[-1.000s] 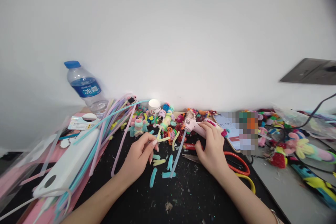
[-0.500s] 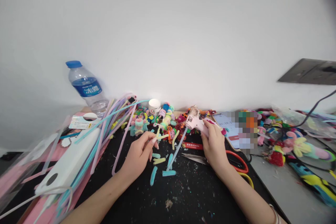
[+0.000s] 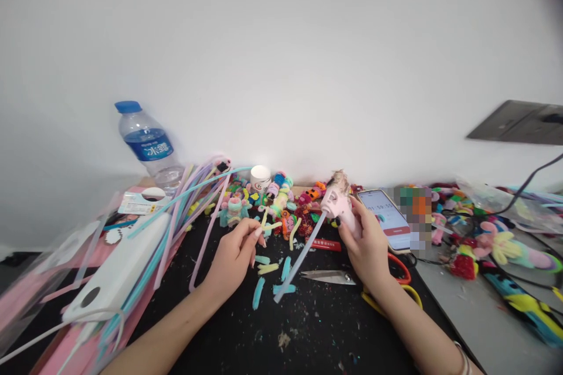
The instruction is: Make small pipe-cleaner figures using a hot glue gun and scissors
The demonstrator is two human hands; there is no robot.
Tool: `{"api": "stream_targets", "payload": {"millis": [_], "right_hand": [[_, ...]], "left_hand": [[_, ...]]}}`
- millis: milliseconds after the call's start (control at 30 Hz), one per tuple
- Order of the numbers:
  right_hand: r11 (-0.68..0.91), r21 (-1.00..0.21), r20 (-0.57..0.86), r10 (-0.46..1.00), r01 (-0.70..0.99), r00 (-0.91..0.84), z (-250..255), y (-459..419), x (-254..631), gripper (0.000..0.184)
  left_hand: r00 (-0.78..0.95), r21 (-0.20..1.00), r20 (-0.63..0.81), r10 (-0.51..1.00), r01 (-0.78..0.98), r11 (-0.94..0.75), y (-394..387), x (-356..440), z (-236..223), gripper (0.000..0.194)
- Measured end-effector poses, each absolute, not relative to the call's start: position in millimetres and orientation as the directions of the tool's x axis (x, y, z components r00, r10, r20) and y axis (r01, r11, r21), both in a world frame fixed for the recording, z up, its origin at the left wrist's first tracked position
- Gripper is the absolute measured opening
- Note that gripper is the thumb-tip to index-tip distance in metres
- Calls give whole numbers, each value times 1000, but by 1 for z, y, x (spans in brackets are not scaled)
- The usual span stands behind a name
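Note:
My left hand (image 3: 235, 252) pinches a short yellow pipe cleaner piece (image 3: 272, 226) between thumb and fingertips; it looks bent or branched. My right hand (image 3: 367, 243) is wrapped round the handle of a pale pink hot glue gun (image 3: 338, 204), its nozzle end dirty and pointing up and away. A long translucent glue stick (image 3: 303, 255) sticks out of the gun's back toward me. Under it on the black mat (image 3: 316, 334) lie several cut blue pipe cleaner pieces (image 3: 258, 293) and a yellow piece (image 3: 267, 268). Scissors (image 3: 332, 276) lie partly beneath my right wrist.
Finished fuzzy figures (image 3: 233, 210) line the wall, with a white cup-like container (image 3: 260, 177) among them. Left are long pipe cleaners (image 3: 169, 240), a white power strip (image 3: 116, 269) and a water bottle (image 3: 147, 143). A phone (image 3: 387, 220) and cables lie right.
My right hand has shifted right and turned the glue gun, so its nozzle points more upward and the phone and scissors show more. My left hand has stayed nearly still.

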State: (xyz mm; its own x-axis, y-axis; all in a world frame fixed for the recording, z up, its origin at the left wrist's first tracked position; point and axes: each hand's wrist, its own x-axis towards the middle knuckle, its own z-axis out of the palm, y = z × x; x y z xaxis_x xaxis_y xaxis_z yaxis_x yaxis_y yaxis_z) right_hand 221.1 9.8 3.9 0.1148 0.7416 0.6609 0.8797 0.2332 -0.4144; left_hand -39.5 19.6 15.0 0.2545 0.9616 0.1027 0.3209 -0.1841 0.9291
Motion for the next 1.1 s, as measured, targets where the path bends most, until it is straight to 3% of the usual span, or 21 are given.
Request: {"api": "stream_targets", "payload": {"millis": [200, 300, 400, 467, 533, 600, 700, 833, 1100], "right_hand": [[292, -361, 672, 740, 886, 30, 8, 6, 214, 45], [317, -404, 664, 747, 858, 36, 12, 1, 211, 45], [305, -593, 598, 786, 746, 155, 14, -3, 210, 28], [237, -768, 479, 829, 595, 289, 13, -4, 210, 13], [163, -890, 324, 883, 425, 339, 11, -5, 210, 18], [101, -942, 189, 948, 321, 255, 9, -6, 209, 28], [40, -947, 66, 995, 319, 71, 9, -8, 204, 32], [41, -920, 24, 998, 391, -50, 10, -10, 197, 27], [193, -804, 154, 981, 562, -115, 9, -10, 195, 25]], "left_hand": [[246, 921, 108, 963, 341, -190, 20, -40, 14, 20], [233, 919, 112, 966, 346, -190, 20, -41, 13, 19], [232, 917, 108, 967, 353, -187, 20, -41, 12, 19], [236, 913, 107, 966, 361, -190, 21, -40, 12, 20], [240, 907, 109, 965, 373, -195, 21, -40, 12, 21], [244, 900, 112, 963, 385, -203, 21, -39, 12, 21], [253, 882, 121, 960, 416, -221, 21, -40, 11, 22], [275, 826, 180, 944, 479, -297, 19, -40, 12, 21], [348, 741, 280, 895, 514, -432, 16, -39, 12, 18]]}}
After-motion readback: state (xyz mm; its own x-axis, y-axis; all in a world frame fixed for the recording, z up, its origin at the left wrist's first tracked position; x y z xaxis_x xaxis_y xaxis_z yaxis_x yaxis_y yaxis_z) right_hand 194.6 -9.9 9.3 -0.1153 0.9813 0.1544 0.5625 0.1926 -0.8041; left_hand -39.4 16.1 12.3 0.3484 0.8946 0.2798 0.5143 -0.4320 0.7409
